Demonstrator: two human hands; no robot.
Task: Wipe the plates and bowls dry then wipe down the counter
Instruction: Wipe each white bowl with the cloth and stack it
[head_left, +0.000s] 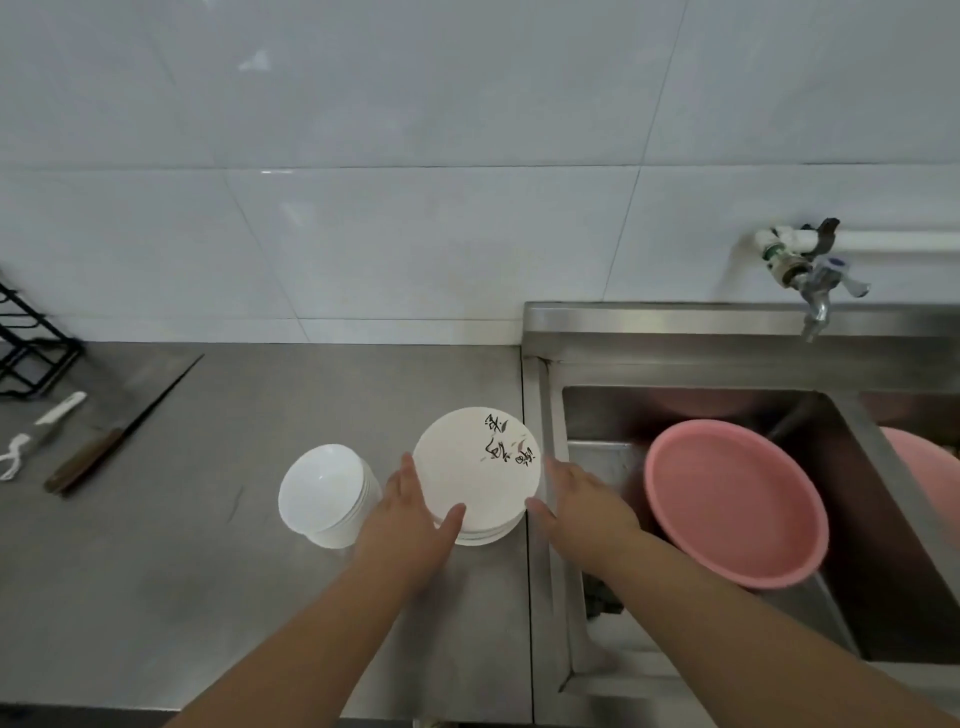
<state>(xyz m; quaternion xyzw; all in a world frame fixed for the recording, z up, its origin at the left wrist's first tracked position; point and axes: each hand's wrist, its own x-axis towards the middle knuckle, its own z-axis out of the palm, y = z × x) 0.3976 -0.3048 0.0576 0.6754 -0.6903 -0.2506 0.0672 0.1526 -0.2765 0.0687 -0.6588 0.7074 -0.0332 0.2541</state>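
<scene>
Fingers, left hand (410, 525): stretched nearly straight, laid against the left edge of the stacked plates (475, 478); thumb set at the near rim.
Fingers, right hand (584, 506): likewise extended, laid against the right edge; nothing is clasped.
Stacked plates: set on the desk (156, 571), beside the sink (550, 395).
Stacked bowls (322, 493): just left of them.
Pink basin (737, 499): leaned in the sink.

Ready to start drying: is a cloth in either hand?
No, the left hand and right hand flank the plate stack, and neither holds a cloth.
</scene>
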